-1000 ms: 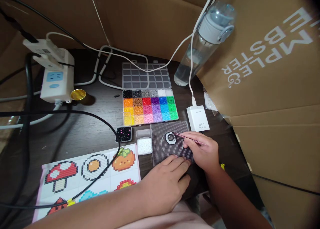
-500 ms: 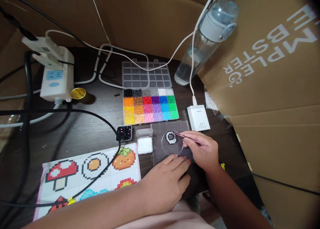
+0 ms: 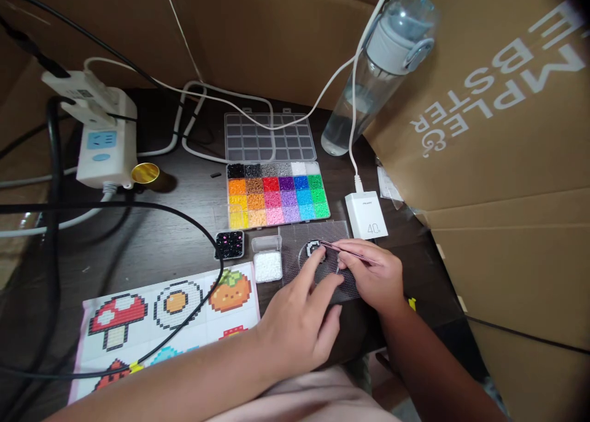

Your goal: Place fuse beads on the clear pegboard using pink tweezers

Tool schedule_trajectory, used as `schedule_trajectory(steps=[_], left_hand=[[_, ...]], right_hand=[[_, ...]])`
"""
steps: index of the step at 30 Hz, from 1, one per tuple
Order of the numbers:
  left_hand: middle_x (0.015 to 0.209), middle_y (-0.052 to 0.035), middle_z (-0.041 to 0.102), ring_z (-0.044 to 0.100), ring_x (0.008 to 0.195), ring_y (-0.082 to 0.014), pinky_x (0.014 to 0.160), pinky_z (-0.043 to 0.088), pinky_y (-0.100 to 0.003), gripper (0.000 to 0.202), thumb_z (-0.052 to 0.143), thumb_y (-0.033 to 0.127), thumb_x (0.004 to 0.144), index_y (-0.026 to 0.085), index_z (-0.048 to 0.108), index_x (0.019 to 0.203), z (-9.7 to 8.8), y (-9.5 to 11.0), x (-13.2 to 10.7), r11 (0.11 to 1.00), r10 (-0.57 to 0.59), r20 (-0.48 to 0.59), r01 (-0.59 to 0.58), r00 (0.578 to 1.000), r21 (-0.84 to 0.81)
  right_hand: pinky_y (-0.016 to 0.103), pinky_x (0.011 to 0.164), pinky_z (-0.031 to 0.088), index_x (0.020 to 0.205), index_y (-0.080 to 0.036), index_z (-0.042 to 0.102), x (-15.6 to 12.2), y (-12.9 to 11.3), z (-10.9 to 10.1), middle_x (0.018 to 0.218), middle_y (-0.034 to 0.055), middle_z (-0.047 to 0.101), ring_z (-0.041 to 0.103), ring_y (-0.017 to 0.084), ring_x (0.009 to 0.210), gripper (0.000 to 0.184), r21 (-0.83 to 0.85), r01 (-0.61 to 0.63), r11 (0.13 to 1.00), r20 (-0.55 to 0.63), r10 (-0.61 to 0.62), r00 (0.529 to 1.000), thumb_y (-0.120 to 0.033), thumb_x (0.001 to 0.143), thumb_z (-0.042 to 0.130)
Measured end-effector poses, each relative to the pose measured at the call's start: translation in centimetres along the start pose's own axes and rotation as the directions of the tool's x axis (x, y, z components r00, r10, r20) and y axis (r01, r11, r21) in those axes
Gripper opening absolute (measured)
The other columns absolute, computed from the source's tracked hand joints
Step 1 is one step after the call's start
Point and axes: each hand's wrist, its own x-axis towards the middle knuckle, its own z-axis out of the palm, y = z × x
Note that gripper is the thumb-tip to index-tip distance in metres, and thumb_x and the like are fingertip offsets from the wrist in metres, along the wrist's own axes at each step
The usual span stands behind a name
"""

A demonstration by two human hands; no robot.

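A clear pegboard (image 3: 338,231) lies on the dark table, bearing a small ring of black and white beads (image 3: 314,248). My right hand (image 3: 375,277) pinches pink tweezers (image 3: 343,252) whose tips point at that bead ring. My left hand (image 3: 299,320) rests on the pegboard's near edge, index finger stretched out and touching the beads. A small open box of white beads (image 3: 267,265) and a little tray of black beads (image 3: 229,245) sit just left of the pegboard.
A divided box of coloured beads (image 3: 276,195) with its lid open lies behind the pegboard. Pattern sheet (image 3: 170,314) at lower left, black cable (image 3: 138,208) across it. White charger (image 3: 366,215), water bottle (image 3: 378,72), power strip (image 3: 104,142), cardboard walls around.
My left hand lifted from lying flat and its index finger reached forward onto the bead ring. The right hand with the tweezers barely moved.
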Motion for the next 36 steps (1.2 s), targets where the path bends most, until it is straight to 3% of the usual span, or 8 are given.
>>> schedule_trajectory(steps=[7, 10, 20, 27, 36], left_hand=[[0.15, -0.0207, 0.042, 0.059, 0.124, -0.0313, 0.086, 0.062, -0.042, 0.043, 0.051, 0.022, 0.09, 0.019, 0.044, 0.133, 0.3, -0.5, 0.7, 0.988, -0.142, -0.009, 0.141, 0.99, -0.07], [0.15, -0.0196, 0.044, 0.052, 0.132, -0.0316, 0.087, 0.061, -0.042, 0.043, 0.052, 0.021, 0.09, 0.019, 0.044, 0.132, 0.3, -0.7, 0.9, 0.986, -0.145, -0.013, 0.144, 0.989, -0.087], [0.15, -0.0205, 0.044, 0.056, 0.129, -0.0309, 0.081, 0.062, -0.039, 0.038, 0.052, 0.022, 0.089, 0.018, 0.049, 0.127, 0.2, -0.7, 1.1, 0.978, -0.185, 0.025, 0.187, 0.982, -0.091], [0.149, -0.0218, 0.044, 0.062, 0.12, -0.0315, 0.078, 0.062, -0.041, 0.035, 0.052, 0.022, 0.089, 0.019, 0.05, 0.125, 0.4, -0.8, 1.0, 0.978, -0.19, 0.016, 0.19, 0.982, -0.088], [0.151, -0.0212, 0.038, 0.065, 0.113, -0.0297, 0.076, 0.063, -0.038, 0.035, 0.05, 0.022, 0.09, 0.017, 0.048, 0.125, 0.5, -0.7, 0.5, 0.992, -0.119, 0.0, 0.119, 0.993, -0.053]], right_hand=[[0.026, 0.059, 0.061, 0.09, -0.021, 0.078, 0.1, -0.2, 0.0, 0.09, 0.0055, 0.077, 0.068, 0.012, 0.058, 0.016, -0.032, 0.006, 0.999, -0.014, -0.007, 1.0, -0.014, 0.085, 0.065], [0.026, 0.058, 0.061, 0.09, -0.021, 0.078, 0.1, -0.2, -0.1, 0.09, 0.0056, 0.076, 0.067, 0.011, 0.056, 0.016, -0.025, 0.013, 1.0, -0.011, -0.013, 1.0, -0.014, 0.085, 0.065], [0.028, 0.063, 0.062, 0.089, -0.022, 0.078, 0.3, -0.5, -0.1, 0.085, 0.0046, 0.077, 0.073, 0.017, 0.071, 0.016, -0.066, 0.02, 0.998, -0.017, -0.022, 1.0, -0.015, 0.084, 0.064], [0.028, 0.063, 0.06, 0.093, -0.021, 0.078, 0.1, -0.3, -0.2, 0.08, 0.0035, 0.075, 0.069, 0.013, 0.061, 0.017, 0.006, 0.001, 1.0, -0.012, 0.0, 1.0, -0.014, 0.085, 0.064], [0.031, 0.062, 0.058, 0.098, -0.022, 0.076, -0.5, 0.1, -0.5, 0.095, 0.0062, 0.074, 0.066, 0.012, 0.059, 0.017, 0.162, 0.023, 0.986, -0.105, -0.006, 0.994, -0.015, 0.086, 0.066]])
